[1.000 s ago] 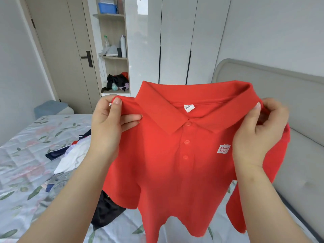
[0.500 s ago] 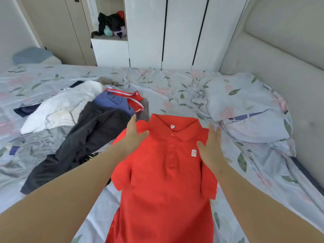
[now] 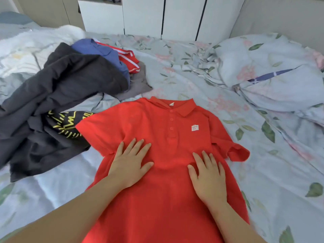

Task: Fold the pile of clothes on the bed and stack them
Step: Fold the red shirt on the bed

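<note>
Fingers point(image 3: 138, 149) of both hands spread straight, flat on red polo shirt point(image 3: 140, 123), pinching nothing. Left hand point(image 3: 130, 165) and right hand point(image 3: 208, 176) press its chest, apart. Shirt lies face up mid-bed point(image 3: 192, 71), collar toward far edge. Unfolded pile toward left edge: dark grey garment point(image 3: 70, 76), black yellow-print garment point(image 3: 68, 125) touching shirt sleeve, blue garment point(image 3: 98, 50), red striped piece point(image 3: 130, 61). Pillow point(image 3: 271, 76) near far right corner.

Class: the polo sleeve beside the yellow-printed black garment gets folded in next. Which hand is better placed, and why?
Left. The left hand lies flat on the red polo shirt right beside that sleeve; the right hand rests nearer the opposite sleeve.
</note>
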